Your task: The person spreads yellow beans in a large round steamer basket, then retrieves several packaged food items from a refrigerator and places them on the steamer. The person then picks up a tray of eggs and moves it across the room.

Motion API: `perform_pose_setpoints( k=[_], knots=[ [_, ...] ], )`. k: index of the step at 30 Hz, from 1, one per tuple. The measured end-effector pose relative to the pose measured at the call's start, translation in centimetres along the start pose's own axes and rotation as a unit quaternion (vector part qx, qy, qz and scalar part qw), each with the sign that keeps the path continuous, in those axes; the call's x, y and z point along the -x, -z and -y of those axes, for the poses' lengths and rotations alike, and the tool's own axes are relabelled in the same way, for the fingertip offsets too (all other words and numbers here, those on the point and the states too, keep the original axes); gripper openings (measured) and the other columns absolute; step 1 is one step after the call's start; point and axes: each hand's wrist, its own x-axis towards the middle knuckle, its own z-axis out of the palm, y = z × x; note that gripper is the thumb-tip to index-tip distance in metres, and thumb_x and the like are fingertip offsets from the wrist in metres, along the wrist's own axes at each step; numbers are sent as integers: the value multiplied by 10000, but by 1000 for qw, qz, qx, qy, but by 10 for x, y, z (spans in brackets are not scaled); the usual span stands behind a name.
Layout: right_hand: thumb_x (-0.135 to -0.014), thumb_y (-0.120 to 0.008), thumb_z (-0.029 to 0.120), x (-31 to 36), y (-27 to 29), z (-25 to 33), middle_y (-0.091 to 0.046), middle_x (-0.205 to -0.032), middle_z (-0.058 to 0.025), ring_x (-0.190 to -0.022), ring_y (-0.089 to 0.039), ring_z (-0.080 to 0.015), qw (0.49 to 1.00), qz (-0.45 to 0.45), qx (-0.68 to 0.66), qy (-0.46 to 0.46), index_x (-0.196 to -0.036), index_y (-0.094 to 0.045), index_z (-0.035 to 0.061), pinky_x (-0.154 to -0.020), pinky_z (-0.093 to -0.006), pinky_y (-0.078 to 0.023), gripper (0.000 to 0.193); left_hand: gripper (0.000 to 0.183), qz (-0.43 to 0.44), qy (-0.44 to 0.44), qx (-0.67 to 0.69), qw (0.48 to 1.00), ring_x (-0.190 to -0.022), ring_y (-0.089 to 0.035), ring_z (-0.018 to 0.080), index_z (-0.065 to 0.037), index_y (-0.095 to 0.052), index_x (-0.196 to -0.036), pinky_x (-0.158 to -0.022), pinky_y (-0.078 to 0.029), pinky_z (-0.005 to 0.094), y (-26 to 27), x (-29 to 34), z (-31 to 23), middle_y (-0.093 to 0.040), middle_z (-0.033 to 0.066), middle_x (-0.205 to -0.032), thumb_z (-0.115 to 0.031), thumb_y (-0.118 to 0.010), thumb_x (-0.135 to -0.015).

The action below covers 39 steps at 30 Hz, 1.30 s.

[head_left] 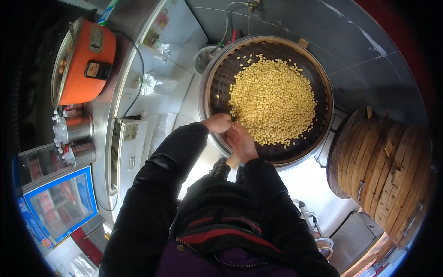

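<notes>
The left hand (pixel 218 123) and right hand (pixel 242 142) meet over the near-left rim of the round basket (pixel 219 104), fingers bent narrowly together; whether they grip anything cannot be told. Just beyond, yellow beans (pixel 274 101) lie heaped mid-basket. Farther out, steamers (pixel 376 166) stand right, an orange pot (pixel 90 64) left, on the desk (pixel 104 101).

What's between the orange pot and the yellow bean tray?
The head view shows metal counter, a dark cord, a white cabinet and pale floor before the tray.
</notes>
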Motion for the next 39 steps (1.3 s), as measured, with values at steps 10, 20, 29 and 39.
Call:
perform_pose_setpoints(
  k=[10,20,29,39],
  knots=[
    [-905,-488,267,-22,31,-18,-644,-987,-194,-934,-622,-340,842,-12,517,157,-1008,-600,26,-805,-369,-482,285,152,-181,-92,437,876,-975,-600,178,2,-565,-1025,-892,-458,279,23,13,11,-633,91,-1003,-79,-491,-920],
    [-905,-488,251,-23,16,-18,-651,-1032,-149,-954,-618,-304,985,-35,157,56,-1163,-522,51,-850,-383,-470,328,126,-239,-129,-208,940,-889,-607,317,-46,-588,-853,-959,-378,489,-17,37,23,-639,133,-810,-131,-509,-805],
    [-883,-519,150,-11,20,-30,-655,-883,-124,-771,-641,-262,867,-46,430,247,-947,-637,51,-708,-360,-521,166,181,-219,-153,-164,950,-967,-580,317,-49,-608,-925,-996,-332,500,-20,39,37,-632,117,-899,-71,-511,-775],
    [-830,-577,176,-40,-11,-4,-591,-795,-116,-731,-604,-322,537,-60,738,403,-844,-625,106,-645,-414,-496,86,281,-383,-71,204,898,-1056,-540,172,-44,-571,-1111,-926,-396,278,-22,71,85,-606,57,-1093,22,-435,-874]
  ],
)
